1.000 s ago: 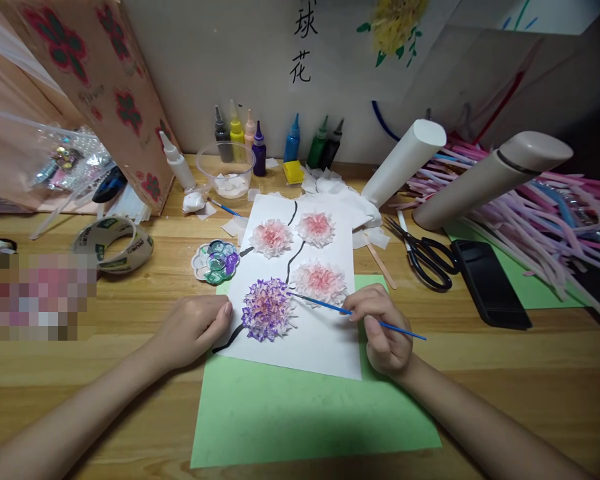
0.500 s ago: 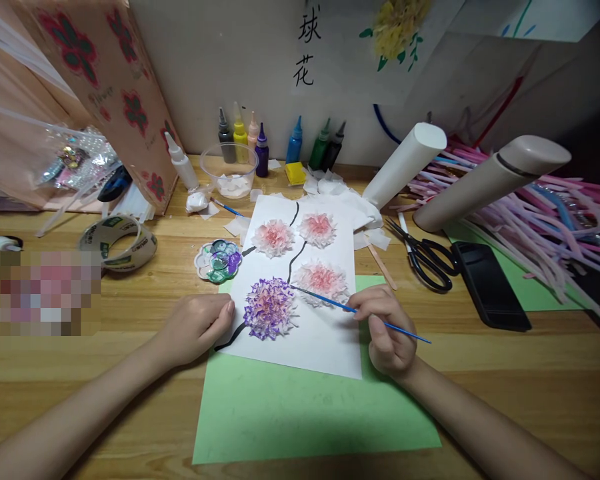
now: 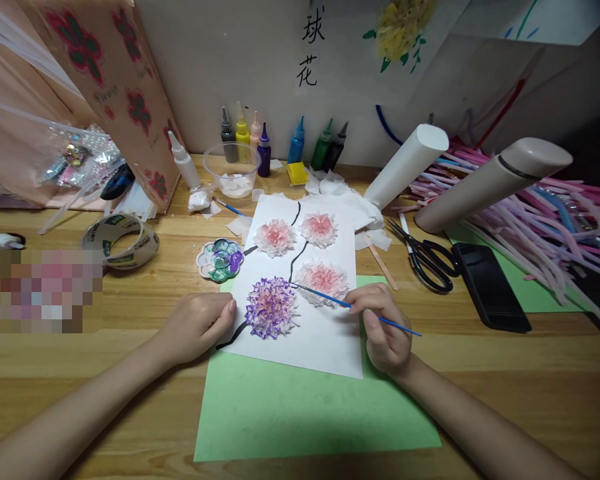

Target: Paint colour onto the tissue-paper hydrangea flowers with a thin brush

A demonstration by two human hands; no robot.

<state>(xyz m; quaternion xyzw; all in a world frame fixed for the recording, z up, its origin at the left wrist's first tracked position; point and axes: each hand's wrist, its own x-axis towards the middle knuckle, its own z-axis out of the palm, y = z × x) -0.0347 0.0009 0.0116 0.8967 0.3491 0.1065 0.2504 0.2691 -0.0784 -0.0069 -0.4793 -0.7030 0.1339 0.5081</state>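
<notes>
My right hand (image 3: 387,330) pinches a thin blue paintbrush (image 3: 330,298). The brush tip lies at the right edge of a paper flower with purple-tipped petals (image 3: 271,308). Curled closed, my left hand (image 3: 200,327) rests at the left edge of the white sheet (image 3: 325,347), left of that flower; nothing shows in its fingers. Pink-and-white paper flowers (image 3: 320,229) and black painted stem lines are also on the sheet. A small flower-shaped palette (image 3: 220,260) with purple and green paint sits just beyond my left hand.
Under the sheet lies green paper (image 3: 315,420). Scissors (image 3: 433,263), a phone (image 3: 490,287) and a wooden stick (image 3: 383,267) lie to the right. Paint bottles (image 3: 263,152), a clear bowl (image 3: 231,173) and paper scraps stand behind. A tape roll (image 3: 120,243) is at left.
My right hand and the paintbrush have shifted slightly left, with the tip still by the purple-tipped flower. My left hand stays at the sheet's edge. The whole view has moved slightly.
</notes>
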